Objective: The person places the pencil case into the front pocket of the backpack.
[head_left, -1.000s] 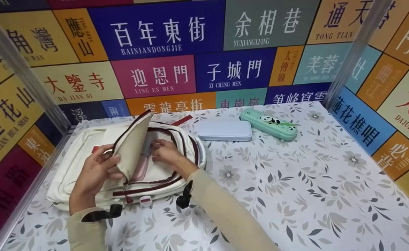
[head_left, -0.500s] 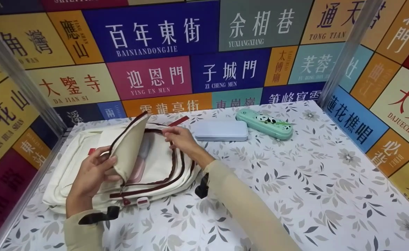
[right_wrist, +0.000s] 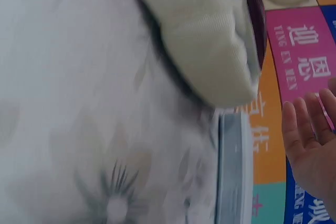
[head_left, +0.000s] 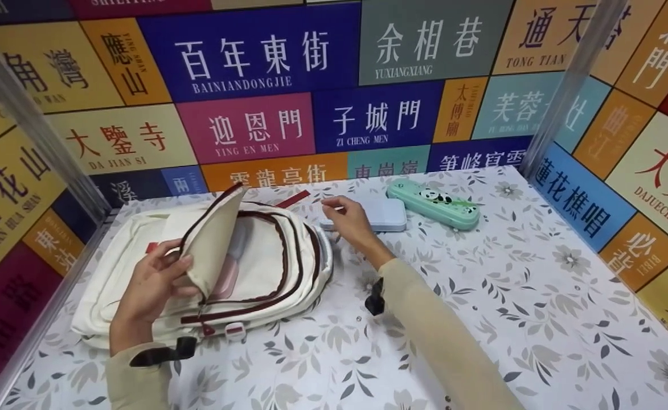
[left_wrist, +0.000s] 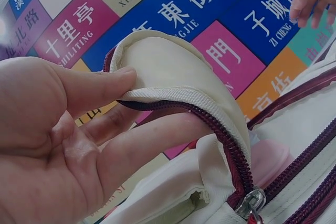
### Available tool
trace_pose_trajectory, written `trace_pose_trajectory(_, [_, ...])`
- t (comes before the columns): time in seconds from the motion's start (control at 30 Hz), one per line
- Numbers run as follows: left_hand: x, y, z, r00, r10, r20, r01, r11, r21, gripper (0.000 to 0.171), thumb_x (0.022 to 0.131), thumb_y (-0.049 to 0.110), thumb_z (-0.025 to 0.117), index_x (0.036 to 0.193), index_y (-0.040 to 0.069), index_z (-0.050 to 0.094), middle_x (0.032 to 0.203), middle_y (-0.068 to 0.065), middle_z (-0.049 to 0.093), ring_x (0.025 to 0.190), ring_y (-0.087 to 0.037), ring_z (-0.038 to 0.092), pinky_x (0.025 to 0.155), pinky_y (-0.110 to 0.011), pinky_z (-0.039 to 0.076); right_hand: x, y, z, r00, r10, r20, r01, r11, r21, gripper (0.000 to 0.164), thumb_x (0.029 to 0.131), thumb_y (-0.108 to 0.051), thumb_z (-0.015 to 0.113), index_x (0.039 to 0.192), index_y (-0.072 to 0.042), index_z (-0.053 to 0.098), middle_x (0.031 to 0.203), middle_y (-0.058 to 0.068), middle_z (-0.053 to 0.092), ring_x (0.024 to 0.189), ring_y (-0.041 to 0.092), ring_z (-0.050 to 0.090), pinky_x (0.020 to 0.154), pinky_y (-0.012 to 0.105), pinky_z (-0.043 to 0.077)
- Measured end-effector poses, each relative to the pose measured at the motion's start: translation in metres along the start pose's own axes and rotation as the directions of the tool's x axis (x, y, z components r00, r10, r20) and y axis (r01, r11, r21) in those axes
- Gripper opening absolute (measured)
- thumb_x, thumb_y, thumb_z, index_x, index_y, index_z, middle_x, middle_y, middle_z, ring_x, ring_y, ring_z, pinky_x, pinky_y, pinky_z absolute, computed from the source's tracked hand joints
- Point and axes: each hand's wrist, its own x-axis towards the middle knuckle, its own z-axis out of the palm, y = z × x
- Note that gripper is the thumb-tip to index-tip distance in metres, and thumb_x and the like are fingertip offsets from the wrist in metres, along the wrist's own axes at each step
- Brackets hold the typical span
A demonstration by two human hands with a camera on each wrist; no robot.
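A cream backpack (head_left: 305, 273) with dark red zippers lies on the table, its front pocket unzipped. My left hand (head_left: 147, 287) holds up the pocket flap (head_left: 215, 242); in the left wrist view the thumb (left_wrist: 113, 85) pinches its edge, with fingers on the other side. Inside the pocket show a pink flat object (head_left: 226, 279) and a grey-blue one (head_left: 234, 246), both partly hidden by the flap. My right hand (head_left: 352, 223) is off the bag's right side with relaxed fingers and nothing in them. It overlaps a pale lavender case (head_left: 389, 212) in the head view.
Behind the lavender case lies a green pencil case (head_left: 433, 204) with a panda on it. A dark red strap (head_left: 294, 199) sticks out past the bag's back edge. Panels with colourful signs (head_left: 254, 122) enclose the floral-covered table (head_left: 482, 319) at the back and sides.
My right hand has come out of the pocket, passed over the bag's right edge and moved right to the lavender case. My left hand keeps holding the flap up.
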Motion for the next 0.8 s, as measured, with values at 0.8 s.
trace_pose_trajectory(0.8, [0.001,-0.001,-0.001,1.000,-0.015,0.015,0.015,1.000,-0.003,0.025,0.100,0.005,0.059,0.114,0.026,0.061,0.091,0.003,0.063,0.070,-0.015,0.071,0.054,-0.029,0.064,0.002,0.053,-0.117,0.983,0.070,-0.171,-0.092,0.988,-0.126,0.041,0.099,-0.017,0.063,0.138,-0.006,0.055,0.145,0.017,0.050,0.134,0.034,0.044,0.109,0.048,0.046])
